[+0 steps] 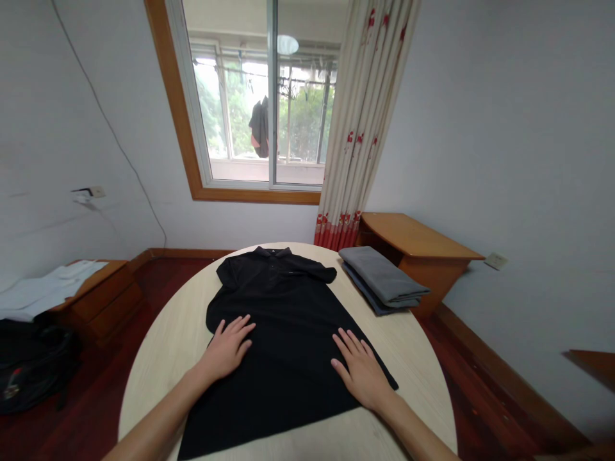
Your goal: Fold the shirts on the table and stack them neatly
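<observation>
A black short-sleeved polo shirt (pixel 288 346) lies spread out on the round pale table (pixel 158 358), its collar toward the window and its hem toward me. My left hand (pixel 229 347) rests with fingers apart on the shirt's left side. On the right side of the shirt, my right hand (pixel 359 368) lies flat, fingers spread. Neither hand grips anything. A folded stack of grey cloth (pixel 382 275) sits at the table's back right, beside the shirt's right sleeve.
Behind the table on the right stands a wooden desk (pixel 413 237), next to a patterned curtain (pixel 360 128). At the left are a low wooden cabinet (pixel 108 298) with papers (pixel 52 285) on it and a black bag (pixel 33 365) on the floor.
</observation>
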{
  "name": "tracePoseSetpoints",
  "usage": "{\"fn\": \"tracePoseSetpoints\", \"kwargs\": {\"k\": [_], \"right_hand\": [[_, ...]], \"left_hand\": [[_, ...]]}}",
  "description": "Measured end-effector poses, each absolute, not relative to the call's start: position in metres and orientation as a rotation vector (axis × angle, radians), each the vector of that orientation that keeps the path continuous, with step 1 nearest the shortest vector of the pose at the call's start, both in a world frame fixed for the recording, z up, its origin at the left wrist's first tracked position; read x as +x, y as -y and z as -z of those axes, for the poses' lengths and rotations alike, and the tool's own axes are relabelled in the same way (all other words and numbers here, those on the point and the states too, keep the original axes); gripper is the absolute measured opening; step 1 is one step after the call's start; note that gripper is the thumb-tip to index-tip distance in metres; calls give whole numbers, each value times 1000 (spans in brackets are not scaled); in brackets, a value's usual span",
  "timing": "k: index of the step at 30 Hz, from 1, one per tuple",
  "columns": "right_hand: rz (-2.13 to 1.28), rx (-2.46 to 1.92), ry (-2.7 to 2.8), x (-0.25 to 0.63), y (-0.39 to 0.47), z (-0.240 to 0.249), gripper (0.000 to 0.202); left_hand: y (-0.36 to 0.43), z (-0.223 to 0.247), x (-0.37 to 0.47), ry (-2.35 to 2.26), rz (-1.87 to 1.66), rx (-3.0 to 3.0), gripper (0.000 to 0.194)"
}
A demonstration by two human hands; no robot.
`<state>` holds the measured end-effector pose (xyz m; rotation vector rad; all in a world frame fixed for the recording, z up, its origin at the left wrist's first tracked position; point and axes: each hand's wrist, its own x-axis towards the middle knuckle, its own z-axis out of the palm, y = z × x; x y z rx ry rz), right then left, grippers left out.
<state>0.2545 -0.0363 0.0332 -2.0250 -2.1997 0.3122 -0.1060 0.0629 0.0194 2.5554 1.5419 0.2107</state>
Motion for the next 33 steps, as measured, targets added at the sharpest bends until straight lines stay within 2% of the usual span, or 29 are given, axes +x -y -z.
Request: {"fn": "tracePoseSetpoints", "kwargs": {"k": [6, 14, 16, 18, 21, 24, 28, 31, 33], "right_hand": [[-340, -2145, 2225, 249, 75, -48, 70], [-459, -2126, 2336, 259, 106, -49, 93], [-565, -2080, 2373, 264, 102, -53, 86], [-668, -2035, 2407, 264, 88, -61, 66], [-623, -1950, 2388, 255, 43, -78, 41], [-379, -1992, 2193, 246, -16, -90, 32], [-90, -2288, 1935, 261, -82, -91, 38], [-130, -2459, 1799, 284, -110, -85, 43], [-198, -2509, 1776, 294, -122, -82, 40]], "left_hand": [[-9, -8, -104, -1354, -277, 2712, 63], [59, -1, -135, -1246, -178, 2716, 76], [72, -8, -141, -1205, -121, 2671, 81], [74, -22, -138, -1211, -91, 2597, 76], [48, -50, -115, -1339, -164, 2428, 50], [-4, -70, -88, -1419, -299, 2417, 47], [-80, -69, -83, -1835, -331, 2408, 57], [-119, -56, -97, -2057, -230, 2282, 74], [-136, -48, -104, -2095, -162, 2216, 78]]}}
